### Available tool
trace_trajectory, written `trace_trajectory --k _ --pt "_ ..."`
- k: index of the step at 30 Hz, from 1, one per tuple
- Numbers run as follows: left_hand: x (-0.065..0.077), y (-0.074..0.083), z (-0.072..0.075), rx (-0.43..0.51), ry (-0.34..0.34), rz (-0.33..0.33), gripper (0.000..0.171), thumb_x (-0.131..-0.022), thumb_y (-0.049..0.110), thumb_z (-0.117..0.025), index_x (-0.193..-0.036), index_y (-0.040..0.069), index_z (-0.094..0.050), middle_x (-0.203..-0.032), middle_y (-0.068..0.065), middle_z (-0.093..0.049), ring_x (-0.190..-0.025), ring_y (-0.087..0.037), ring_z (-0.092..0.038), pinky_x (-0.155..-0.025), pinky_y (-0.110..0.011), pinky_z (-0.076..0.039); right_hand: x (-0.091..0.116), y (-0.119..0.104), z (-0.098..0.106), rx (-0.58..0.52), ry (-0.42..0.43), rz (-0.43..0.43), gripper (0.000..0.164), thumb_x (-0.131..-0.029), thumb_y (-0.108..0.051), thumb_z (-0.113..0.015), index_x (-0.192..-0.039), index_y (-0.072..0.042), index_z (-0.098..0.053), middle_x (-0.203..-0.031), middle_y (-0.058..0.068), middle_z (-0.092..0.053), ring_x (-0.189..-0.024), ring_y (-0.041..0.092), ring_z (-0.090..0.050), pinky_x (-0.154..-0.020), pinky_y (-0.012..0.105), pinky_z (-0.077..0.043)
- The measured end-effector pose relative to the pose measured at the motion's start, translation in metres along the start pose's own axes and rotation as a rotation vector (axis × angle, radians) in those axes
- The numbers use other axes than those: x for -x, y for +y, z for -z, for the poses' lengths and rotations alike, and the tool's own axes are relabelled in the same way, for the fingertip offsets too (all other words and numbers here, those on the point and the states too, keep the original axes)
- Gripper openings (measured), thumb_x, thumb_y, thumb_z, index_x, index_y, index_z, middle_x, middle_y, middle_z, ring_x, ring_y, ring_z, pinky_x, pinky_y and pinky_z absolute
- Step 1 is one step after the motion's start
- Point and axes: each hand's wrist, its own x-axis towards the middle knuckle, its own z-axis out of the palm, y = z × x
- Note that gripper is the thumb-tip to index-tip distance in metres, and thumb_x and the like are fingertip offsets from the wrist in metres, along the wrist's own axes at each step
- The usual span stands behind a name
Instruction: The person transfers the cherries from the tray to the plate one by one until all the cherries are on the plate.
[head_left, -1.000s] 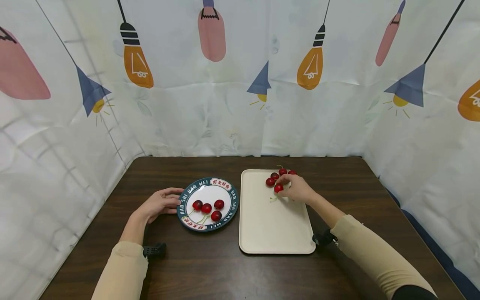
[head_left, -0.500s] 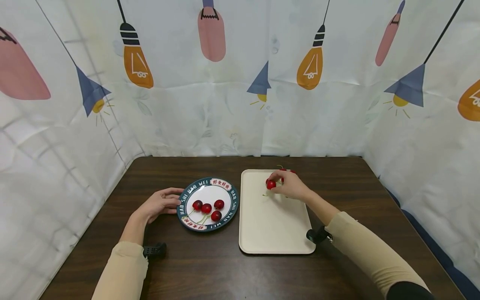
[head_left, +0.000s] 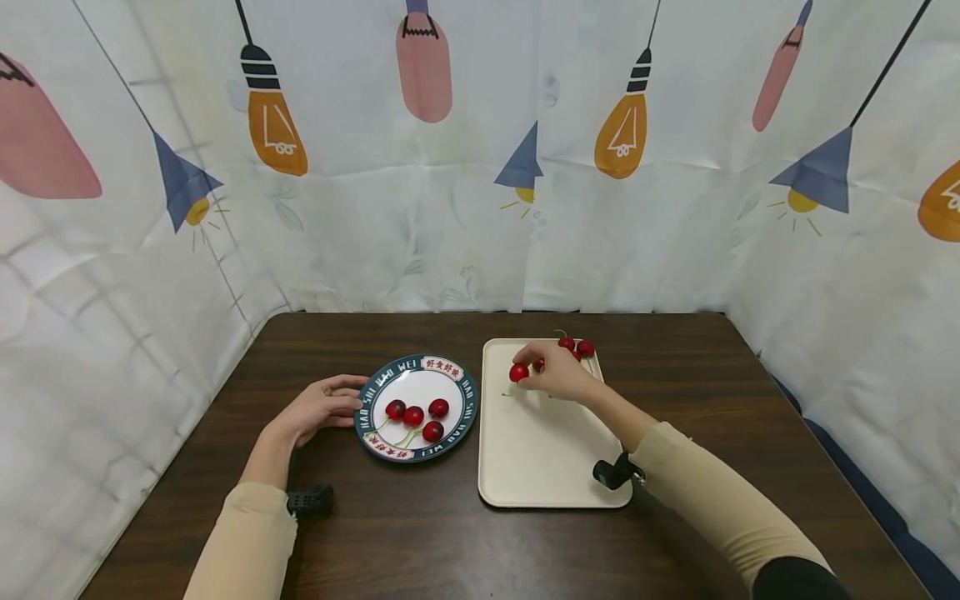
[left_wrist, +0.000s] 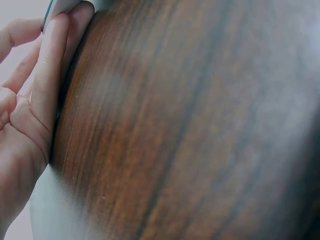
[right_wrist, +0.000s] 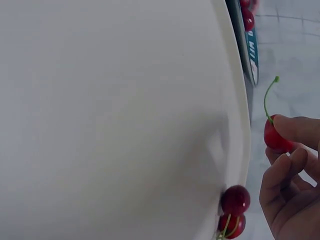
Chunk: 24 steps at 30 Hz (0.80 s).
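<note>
My right hand (head_left: 561,373) is over the upper part of the cream tray (head_left: 551,458). Its thumb and fingers pinch a red cherry (head_left: 518,372), whose green stem sticks out freely in the right wrist view. Close behind the hand, several more cherries (head_left: 585,348) lie at the tray's far right corner, partly covered by it. My left hand (head_left: 324,408) rests at the left rim of a round plate (head_left: 468,402) with a blue-green lettered border, its fingers extended against the edge. Several stemmed cherries (head_left: 413,417) lie in the plate's white middle.
Plate and tray stand side by side on a dark wooden table (head_left: 420,533), with a narrow strip of wood between them. A white curtain (head_left: 450,250) printed with bulbs and lamps surrounds the table's back and sides.
My right hand has moved left across the tray with the pinched cherry, uncovering cherries at the far right corner. The left hand and the plate have stayed in place.
</note>
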Motion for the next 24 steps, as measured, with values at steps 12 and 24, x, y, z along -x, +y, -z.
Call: trace_trajectory --k 12,24 --pt "-0.002 0.000 0.000 0.003 -0.004 0.007 0.060 -0.100 0.016 -0.069 -0.152 0.000 -0.044 -0.128 -0.018 -0.064 -0.101 -0.025 -0.069 -0.086 -0.037 -0.060 -0.012 -0.018 -0.024 -0.010 -0.059 -0.008 0.035 -0.086 -0.014 -0.082 -0.119 -0.012 -0.071 -0.113 0.002 -0.069 -0.105 0.023 -0.060 -0.090 0.038 -0.055" --pt "-0.002 0.000 0.001 0.003 -0.003 0.016 0.059 -0.101 0.017 -0.067 -0.152 0.000 -0.044 -0.128 -0.018 -0.061 -0.100 -0.025 -0.069 -0.087 -0.037 -0.060 -0.019 -0.034 -0.045 -0.013 -0.100 0.029 0.033 -0.088 -0.014 -0.081 -0.119 -0.013 -0.071 -0.114 0.002 -0.068 -0.106 0.022 -0.059 -0.090 0.034 -0.054"
